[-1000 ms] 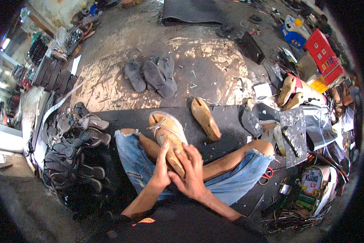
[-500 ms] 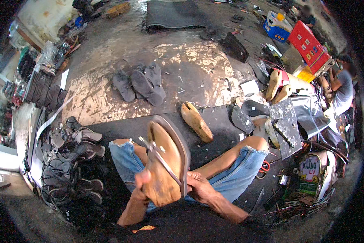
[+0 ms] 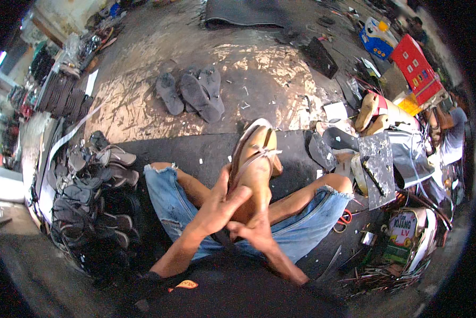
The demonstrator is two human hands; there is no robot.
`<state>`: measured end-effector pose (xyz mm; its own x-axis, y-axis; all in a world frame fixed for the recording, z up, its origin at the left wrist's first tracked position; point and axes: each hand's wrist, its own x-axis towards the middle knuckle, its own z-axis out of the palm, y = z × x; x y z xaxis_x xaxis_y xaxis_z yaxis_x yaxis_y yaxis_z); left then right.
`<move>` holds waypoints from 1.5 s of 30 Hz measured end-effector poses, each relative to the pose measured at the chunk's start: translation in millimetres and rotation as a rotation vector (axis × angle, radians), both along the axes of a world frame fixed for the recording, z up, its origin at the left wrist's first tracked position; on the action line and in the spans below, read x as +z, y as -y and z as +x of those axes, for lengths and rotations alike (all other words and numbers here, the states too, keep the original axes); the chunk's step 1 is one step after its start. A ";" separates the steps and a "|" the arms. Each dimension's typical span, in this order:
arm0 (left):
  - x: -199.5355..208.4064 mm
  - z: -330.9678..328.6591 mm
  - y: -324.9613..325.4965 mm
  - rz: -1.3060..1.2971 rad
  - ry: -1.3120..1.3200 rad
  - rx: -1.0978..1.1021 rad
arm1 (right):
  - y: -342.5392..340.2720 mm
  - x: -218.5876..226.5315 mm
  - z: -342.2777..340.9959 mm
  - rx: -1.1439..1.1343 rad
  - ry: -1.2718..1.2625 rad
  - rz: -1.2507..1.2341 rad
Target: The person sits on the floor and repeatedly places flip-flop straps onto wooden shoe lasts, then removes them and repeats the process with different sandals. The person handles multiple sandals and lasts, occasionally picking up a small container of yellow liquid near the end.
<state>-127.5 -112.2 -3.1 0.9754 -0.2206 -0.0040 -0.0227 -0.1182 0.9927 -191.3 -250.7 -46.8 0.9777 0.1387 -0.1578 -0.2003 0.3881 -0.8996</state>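
Note:
A sandal (image 3: 238, 157) with thin pale straps is fitted on a tan wooden shoe last (image 3: 257, 177), held up over my lap with its toe pointing away. My left hand (image 3: 219, 208) is closed round the left side, along the sole edge, thumb lying over the last. Low at the heel end, my right hand (image 3: 255, 231) grips with bent fingers, partly blurred. A second wooden last lies just behind the sandal, mostly hidden by it.
Several dark flip-flops (image 3: 198, 98) lie on the board ahead. Finished-looking sandals (image 3: 111, 159) are piled at left. To the right are red-handled scissors (image 3: 343, 220), a tin (image 3: 402, 233), wooden lasts (image 3: 366, 112), a scuffed sheet (image 3: 377, 169) and a red box (image 3: 417, 71). Another person (image 3: 452, 132) sits far right.
The sandal on its last has been turned, sole edge now facing left, toe further away. My left hand moved from the heel to its side; my right hand shifted under the heel.

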 end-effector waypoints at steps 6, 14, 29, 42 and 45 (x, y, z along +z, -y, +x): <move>6.8 -14.4 -24.8 0.273 0.081 0.010 | 34.0 10.4 -10.1 0.162 -0.317 0.578; -168.2 -90.3 -55.0 -0.382 -0.371 -0.448 | 10.5 73.0 3.5 0.292 0.356 -0.481; -80.0 71.3 -32.5 -0.747 -0.583 0.343 | 33.8 42.3 14.0 0.072 -0.034 0.067; -43.0 14.3 -9.1 -1.033 -0.458 -0.476 | 38.8 109.5 164.9 0.192 0.218 -0.189; -50.4 4.4 -24.0 -0.718 -0.449 -0.375 | 20.6 73.9 195.2 0.373 0.296 -0.451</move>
